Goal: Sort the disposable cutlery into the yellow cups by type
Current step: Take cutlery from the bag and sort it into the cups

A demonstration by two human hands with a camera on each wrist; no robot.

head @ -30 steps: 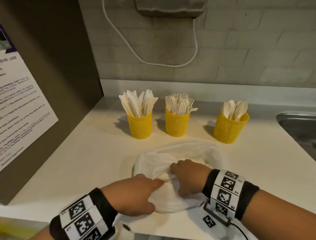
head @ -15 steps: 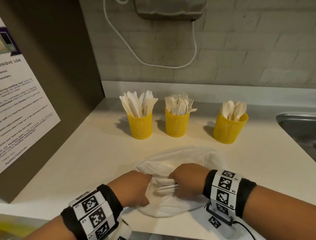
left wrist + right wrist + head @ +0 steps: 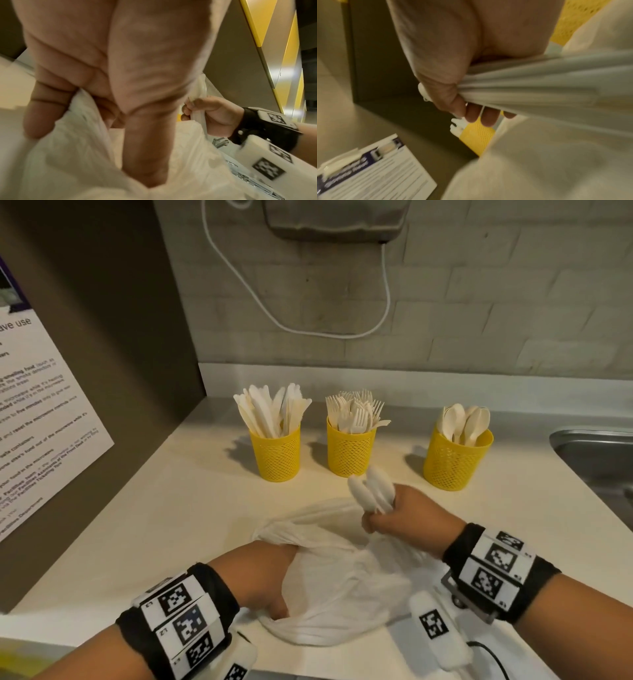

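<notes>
At the back of the tabletop point(image 3: 191, 508) three yellow cups stand in a row, already well stocked: the left cup point(image 3: 276, 454) with knives, the middle cup point(image 3: 350, 453) with forks, the right cup point(image 3: 454, 462) with spoons. Nearer me, the right hand point(image 3: 407, 517) has its grip curled round a small bunch of white cutlery point(image 3: 371, 491), spoon-shaped as far as I can tell, held above the white plastic bag point(image 3: 346, 587). The left hand point(image 3: 263, 573) clutches the bag's edge. I judge the sorting well along; this bunch awaits its cup, and what remains inside the bag is hidden.
</notes>
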